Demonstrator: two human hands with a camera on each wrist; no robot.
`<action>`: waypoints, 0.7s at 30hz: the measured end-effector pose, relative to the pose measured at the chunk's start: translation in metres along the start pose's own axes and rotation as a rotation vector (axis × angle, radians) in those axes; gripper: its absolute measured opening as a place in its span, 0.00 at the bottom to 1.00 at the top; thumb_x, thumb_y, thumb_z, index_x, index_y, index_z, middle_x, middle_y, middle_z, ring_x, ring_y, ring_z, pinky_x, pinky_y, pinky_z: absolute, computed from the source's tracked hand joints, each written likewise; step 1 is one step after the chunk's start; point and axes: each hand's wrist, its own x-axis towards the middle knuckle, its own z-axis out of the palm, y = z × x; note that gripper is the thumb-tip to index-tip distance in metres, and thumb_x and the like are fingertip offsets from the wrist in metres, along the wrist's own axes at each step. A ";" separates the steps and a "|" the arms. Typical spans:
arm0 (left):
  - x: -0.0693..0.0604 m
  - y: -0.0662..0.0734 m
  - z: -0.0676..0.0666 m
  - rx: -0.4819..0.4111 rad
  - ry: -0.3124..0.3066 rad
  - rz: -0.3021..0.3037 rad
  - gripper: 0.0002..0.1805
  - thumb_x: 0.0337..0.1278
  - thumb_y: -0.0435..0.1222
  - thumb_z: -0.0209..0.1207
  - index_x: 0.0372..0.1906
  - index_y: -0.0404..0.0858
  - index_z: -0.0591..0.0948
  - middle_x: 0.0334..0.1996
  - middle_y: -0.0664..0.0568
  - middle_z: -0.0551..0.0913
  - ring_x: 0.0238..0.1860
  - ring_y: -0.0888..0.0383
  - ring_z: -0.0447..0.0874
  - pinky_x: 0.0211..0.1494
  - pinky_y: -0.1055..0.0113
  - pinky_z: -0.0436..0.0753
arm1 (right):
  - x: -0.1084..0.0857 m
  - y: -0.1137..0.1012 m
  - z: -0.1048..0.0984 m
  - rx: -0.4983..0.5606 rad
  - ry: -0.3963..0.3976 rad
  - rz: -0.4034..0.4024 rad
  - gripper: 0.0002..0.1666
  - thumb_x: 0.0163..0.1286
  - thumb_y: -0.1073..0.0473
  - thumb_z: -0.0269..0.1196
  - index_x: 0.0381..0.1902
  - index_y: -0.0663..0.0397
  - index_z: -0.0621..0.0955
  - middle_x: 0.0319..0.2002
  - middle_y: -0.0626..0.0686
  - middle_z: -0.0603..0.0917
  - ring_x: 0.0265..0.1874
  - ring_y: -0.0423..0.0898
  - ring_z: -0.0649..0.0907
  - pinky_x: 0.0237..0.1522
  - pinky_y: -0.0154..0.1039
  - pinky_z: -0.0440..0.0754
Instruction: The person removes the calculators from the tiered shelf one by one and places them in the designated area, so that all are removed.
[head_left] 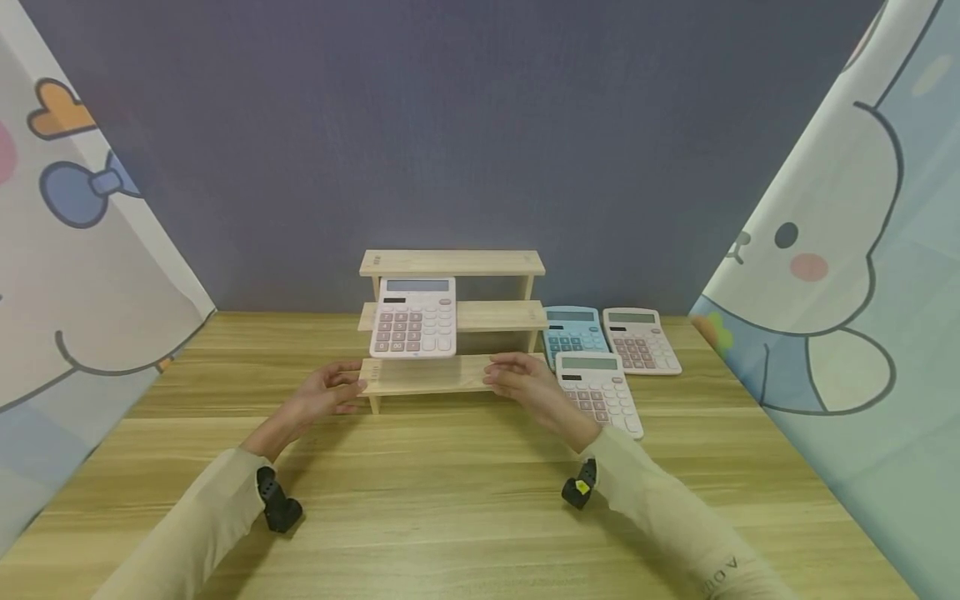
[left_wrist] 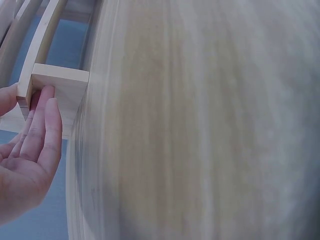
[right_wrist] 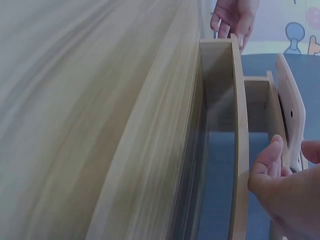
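A pale wooden three-tier shelf [head_left: 427,377] stands on the table. My left hand [head_left: 327,393] holds the left end of its lowest board, thumb on one face and fingers on the other, as the left wrist view shows. My right hand [head_left: 525,383] is over the right part of that board with fingers loosely bent and nothing between them; whether it touches the wood I cannot tell. A white calculator with pinkish keys [head_left: 417,318] leans upright on the left half of the shelf, apart from my right fingertips in the head view.
Right of the shelf lie a blue calculator [head_left: 573,329], a pinkish calculator [head_left: 643,342] and a white calculator [head_left: 600,392], the last partly behind my right wrist. A dark panel [head_left: 450,125] rises behind the table [head_left: 420,500]. Cartoon-printed sheets [head_left: 832,333] flank both sides.
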 end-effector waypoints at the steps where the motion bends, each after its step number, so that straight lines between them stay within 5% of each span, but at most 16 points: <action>1: 0.000 0.000 0.000 0.000 0.000 0.000 0.35 0.63 0.41 0.53 0.68 0.29 0.53 0.62 0.29 0.59 0.52 0.51 0.75 0.52 0.58 0.81 | 0.002 0.000 0.004 0.014 0.002 -0.002 0.24 0.64 0.71 0.54 0.58 0.71 0.66 0.50 0.64 0.76 0.38 0.39 0.82 0.49 0.36 0.81; 5: 0.000 0.000 0.000 0.002 -0.001 0.002 0.35 0.63 0.41 0.53 0.68 0.29 0.53 0.62 0.29 0.59 0.52 0.50 0.74 0.52 0.58 0.81 | 0.008 0.000 0.017 0.071 -0.003 -0.002 0.24 0.64 0.71 0.54 0.58 0.70 0.66 0.52 0.66 0.75 0.39 0.41 0.82 0.51 0.39 0.80; 13: -0.001 -0.001 0.000 -0.003 -0.008 0.010 0.36 0.63 0.42 0.53 0.68 0.30 0.53 0.61 0.29 0.61 0.52 0.50 0.74 0.51 0.59 0.82 | 0.017 0.000 0.036 0.184 -0.046 -0.003 0.25 0.65 0.71 0.54 0.60 0.70 0.64 0.55 0.69 0.71 0.56 0.63 0.73 0.58 0.46 0.75; 21: 0.000 -0.001 0.000 -0.018 -0.008 0.009 0.36 0.63 0.42 0.53 0.68 0.31 0.53 0.61 0.30 0.61 0.51 0.49 0.75 0.51 0.59 0.81 | 0.025 -0.001 0.047 0.232 -0.031 0.002 0.25 0.64 0.69 0.56 0.59 0.67 0.66 0.49 0.64 0.76 0.51 0.58 0.78 0.56 0.45 0.76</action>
